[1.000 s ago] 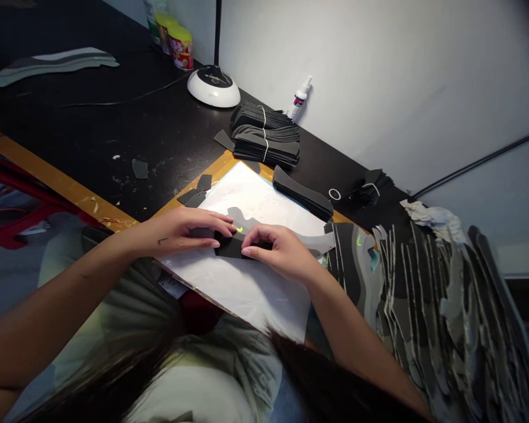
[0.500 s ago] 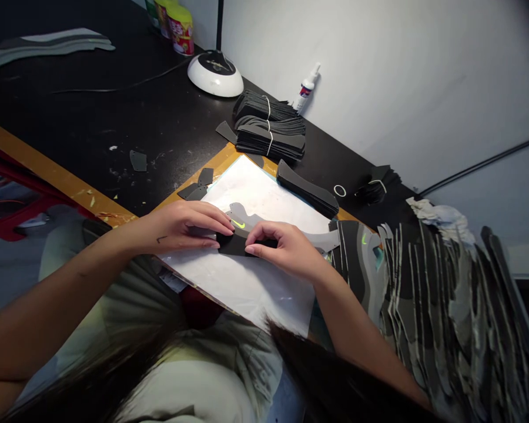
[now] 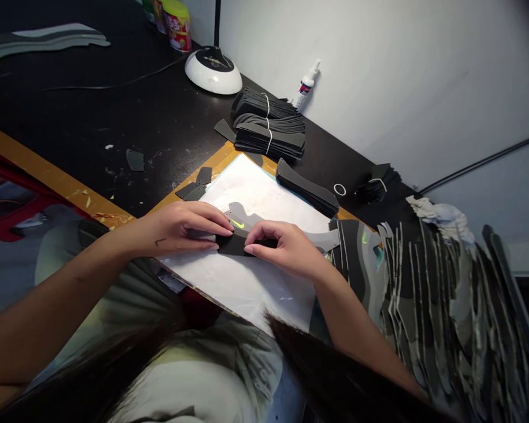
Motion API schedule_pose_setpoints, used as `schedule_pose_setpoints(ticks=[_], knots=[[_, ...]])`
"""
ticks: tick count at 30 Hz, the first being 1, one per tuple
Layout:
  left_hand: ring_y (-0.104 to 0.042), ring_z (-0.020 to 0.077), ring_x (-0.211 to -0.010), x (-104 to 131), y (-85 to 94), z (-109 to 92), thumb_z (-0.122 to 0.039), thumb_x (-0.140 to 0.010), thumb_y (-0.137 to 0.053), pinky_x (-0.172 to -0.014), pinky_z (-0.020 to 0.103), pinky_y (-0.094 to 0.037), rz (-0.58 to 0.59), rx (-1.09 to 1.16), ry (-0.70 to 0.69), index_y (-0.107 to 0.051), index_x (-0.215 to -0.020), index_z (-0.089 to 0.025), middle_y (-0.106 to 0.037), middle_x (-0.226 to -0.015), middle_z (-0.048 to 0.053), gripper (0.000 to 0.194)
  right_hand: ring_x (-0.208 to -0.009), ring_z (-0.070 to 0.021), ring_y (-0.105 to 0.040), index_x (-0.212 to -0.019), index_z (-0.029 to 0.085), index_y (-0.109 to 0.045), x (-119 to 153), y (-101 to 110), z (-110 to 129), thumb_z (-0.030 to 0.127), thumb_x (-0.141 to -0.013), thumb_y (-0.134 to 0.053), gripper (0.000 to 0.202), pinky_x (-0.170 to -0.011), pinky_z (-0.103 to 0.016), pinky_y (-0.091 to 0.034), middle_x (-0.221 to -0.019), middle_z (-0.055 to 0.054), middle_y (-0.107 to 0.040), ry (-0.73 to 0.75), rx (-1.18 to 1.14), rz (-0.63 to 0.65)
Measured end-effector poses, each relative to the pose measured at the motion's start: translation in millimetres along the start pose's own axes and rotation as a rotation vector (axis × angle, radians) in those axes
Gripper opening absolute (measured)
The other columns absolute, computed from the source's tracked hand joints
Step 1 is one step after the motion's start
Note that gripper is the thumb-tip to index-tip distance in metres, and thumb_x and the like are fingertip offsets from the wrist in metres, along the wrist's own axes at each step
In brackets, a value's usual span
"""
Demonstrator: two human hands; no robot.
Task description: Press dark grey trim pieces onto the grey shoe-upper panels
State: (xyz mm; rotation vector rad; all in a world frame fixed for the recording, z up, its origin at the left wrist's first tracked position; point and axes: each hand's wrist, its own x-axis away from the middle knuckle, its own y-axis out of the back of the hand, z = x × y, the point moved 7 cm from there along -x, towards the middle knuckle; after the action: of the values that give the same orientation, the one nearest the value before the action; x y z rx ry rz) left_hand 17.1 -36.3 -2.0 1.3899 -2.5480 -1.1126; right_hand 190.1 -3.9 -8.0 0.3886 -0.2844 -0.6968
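A grey and black shoe upper piece with a small neon-yellow swoosh lies on white sheeting in front of me. At its left end my left hand grips the edge, thumb near side and fingers on top. My right hand pinches the black strip along the near edge, with its fingers curled. Part of the piece is hidden under the right hand, and its pale grey end sticks out beyond it on the right.
Banded stacks of black pieces sit at the back, with a loose stack nearer. Several small dark pieces lie left of the sheeting. A long row of upper pieces fills the right. Behind are a lamp base and white bottle.
The camera view has shifted very slightly. Both hands keep nearly the same grip and place on the shoe upper piece.
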Motion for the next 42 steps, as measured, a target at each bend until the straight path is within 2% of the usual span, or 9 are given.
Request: schedule_pose_setpoints(ticks=[9, 16, 21, 26, 33, 42], knots=[[-0.068, 0.0241, -0.112, 3, 0.2, 0, -0.031, -0.096, -0.067, -0.097, 0.030, -0.056, -0.025, 0.018, -0.013, -0.076, -0.121, -0.028, -0.072, -0.121, 0.010, 0.027, -0.078, -0.0138, -0.062, -0.084, 0.020, -0.070, 0, 0, 1, 0.021, -0.085, -0.069, 0.002, -0.072, -0.026, -0.045, -0.084, 0.001, -0.072, -0.015, 0.013, -0.017], [-0.067, 0.0214, -0.114, 5, -0.6, 2, -0.024, -0.095, -0.067, -0.099, 0.026, -0.054, -0.024, -0.050, -0.066, -0.074, -0.123, -0.024, -0.072, -0.122, 0.011, 0.029, -0.076, -0.0132, -0.062, -0.084, 0.019, -0.071, -1, -1, -2, 0.022, -0.085, -0.070, 0.003, -0.070, -0.025, -0.044, -0.083, 0.000, -0.072, -0.026, -0.019, -0.006], [-0.068, 0.0189, -0.110, 3, 1.1, -1, -0.021, -0.099, -0.061, -0.095, 0.023, -0.053, -0.046, -0.032, -0.068, -0.076, -0.118, -0.023, -0.073, -0.118, 0.009, 0.024, -0.077, -0.0134, -0.062, -0.083, 0.019, -0.071, -2, -1, -3, 0.022, -0.085, -0.071, 0.004, -0.071, -0.025, -0.044, -0.083, 0.000, -0.072, -0.036, -0.035, -0.011], [-0.070, 0.0162, -0.099, 0, 3.2, 5, -0.025, -0.100, -0.061, -0.085, 0.019, -0.053, -0.064, 0.005, 0.016, -0.078, -0.106, -0.020, -0.073, -0.110, 0.009, 0.019, -0.077, -0.0136, -0.059, -0.088, 0.019, -0.068, -3, -4, -8, 0.028, -0.087, -0.070, 0.009, -0.070, -0.026, -0.044, -0.086, -0.001, -0.068, -0.067, -0.161, 0.062], [-0.069, 0.0168, -0.098, -1, 4.6, 18, -0.029, -0.097, -0.066, -0.085, 0.021, -0.054, -0.059, 0.140, 0.112, -0.078, -0.103, -0.020, -0.074, -0.107, 0.009, 0.016, -0.080, -0.0120, -0.057, -0.091, 0.018, -0.067, -5, -4, -10, 0.028, -0.088, -0.069, 0.010, -0.071, -0.024, -0.043, -0.090, -0.001, -0.066, -0.095, -0.326, 0.102], [-0.068, 0.0162, -0.098, 0, 2.4, 14, -0.025, -0.099, -0.062, -0.085, 0.020, -0.052, -0.070, 0.037, 0.039, -0.078, -0.105, -0.020, -0.073, -0.108, 0.009, 0.017, -0.082, -0.0147, -0.061, -0.091, 0.019, -0.071, -3, -5, -9, 0.028, -0.086, -0.069, 0.010, -0.072, -0.026, -0.045, -0.091, -0.002, -0.071, -0.114, -0.182, 0.053]])
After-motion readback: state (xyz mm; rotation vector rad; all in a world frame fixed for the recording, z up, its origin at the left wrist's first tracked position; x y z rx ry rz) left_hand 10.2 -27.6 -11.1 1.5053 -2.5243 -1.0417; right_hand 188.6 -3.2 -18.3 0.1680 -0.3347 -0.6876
